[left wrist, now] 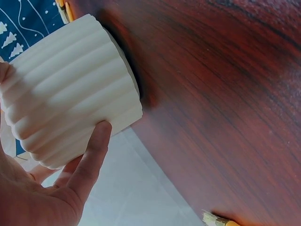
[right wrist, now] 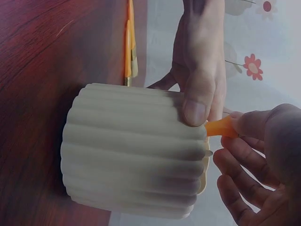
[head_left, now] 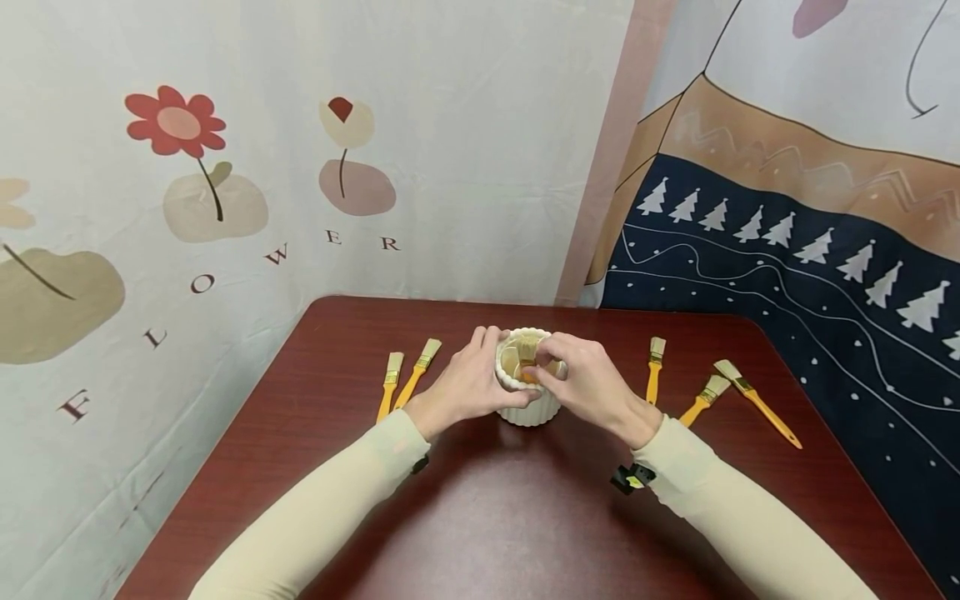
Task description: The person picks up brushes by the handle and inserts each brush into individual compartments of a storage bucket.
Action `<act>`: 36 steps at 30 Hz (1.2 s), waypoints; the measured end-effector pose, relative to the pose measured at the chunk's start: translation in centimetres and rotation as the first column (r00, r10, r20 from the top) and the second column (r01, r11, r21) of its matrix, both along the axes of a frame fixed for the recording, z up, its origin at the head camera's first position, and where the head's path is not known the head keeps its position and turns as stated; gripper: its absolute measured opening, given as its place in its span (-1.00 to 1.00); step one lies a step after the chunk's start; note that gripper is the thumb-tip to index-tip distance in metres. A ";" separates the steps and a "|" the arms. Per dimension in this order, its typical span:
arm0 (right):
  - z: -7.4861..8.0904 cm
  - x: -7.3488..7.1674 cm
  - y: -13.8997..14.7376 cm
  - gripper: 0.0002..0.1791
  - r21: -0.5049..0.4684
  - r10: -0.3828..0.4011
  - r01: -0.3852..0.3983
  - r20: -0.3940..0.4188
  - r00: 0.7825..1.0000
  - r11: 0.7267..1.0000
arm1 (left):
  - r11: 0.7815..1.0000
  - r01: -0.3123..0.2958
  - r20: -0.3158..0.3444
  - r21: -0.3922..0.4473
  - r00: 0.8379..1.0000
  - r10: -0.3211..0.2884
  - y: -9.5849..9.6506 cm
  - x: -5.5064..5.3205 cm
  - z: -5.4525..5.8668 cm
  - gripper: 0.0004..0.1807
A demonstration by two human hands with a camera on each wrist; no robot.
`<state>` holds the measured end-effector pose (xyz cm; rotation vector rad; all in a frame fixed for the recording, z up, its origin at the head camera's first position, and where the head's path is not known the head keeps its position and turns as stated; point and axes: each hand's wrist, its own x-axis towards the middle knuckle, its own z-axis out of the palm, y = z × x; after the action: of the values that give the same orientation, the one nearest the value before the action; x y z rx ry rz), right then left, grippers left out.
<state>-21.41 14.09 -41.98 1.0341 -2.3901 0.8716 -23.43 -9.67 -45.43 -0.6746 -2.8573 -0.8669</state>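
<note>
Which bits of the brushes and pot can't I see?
- Pot's inside bottom: both wrist views, hidden by its side.
- Rest of held paintbrush: right wrist view, behind pot and right hand.
- Two left paintbrushes' handle ends: head view, behind left sleeve.
- Lower paintbrush's handle end: left wrist view, cut off by bottom edge.

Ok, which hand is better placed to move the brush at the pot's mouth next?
Probably the right hand: it pinches the brush by its orange handle, while the left hand holds the pot around its side.
</note>
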 end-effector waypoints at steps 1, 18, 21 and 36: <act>-0.1 0.0 0.0 -0.80 0.012 -0.001 0.001 -0.004 1.000 1.000 | 1.000 0.001 -0.003 -0.003 1.000 -0.001 0.0 0.0 0.0 0.14; -0.1 -0.1 0.0 -0.83 0.148 -0.020 0.025 -0.034 0.999 0.989 | 1.000 0.007 -0.037 -0.005 0.999 -0.007 0.1 -0.2 -0.1 0.11; -0.1 -0.2 0.0 -0.80 0.146 -0.018 0.021 -0.026 1.000 0.989 | 1.000 0.011 -0.040 -0.001 0.999 -0.011 0.1 -0.2 -0.1 0.09; 0.1 0.4 1.2 -0.69 0.069 -0.082 0.083 -0.025 0.996 0.994 | 1.000 0.006 0.003 0.016 1.000 -0.006 -0.1 -0.2 -0.1 0.15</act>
<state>-21.02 15.30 -41.89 0.9584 -2.4416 0.7485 -23.60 -9.81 -45.52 -0.6811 -2.8493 -0.8908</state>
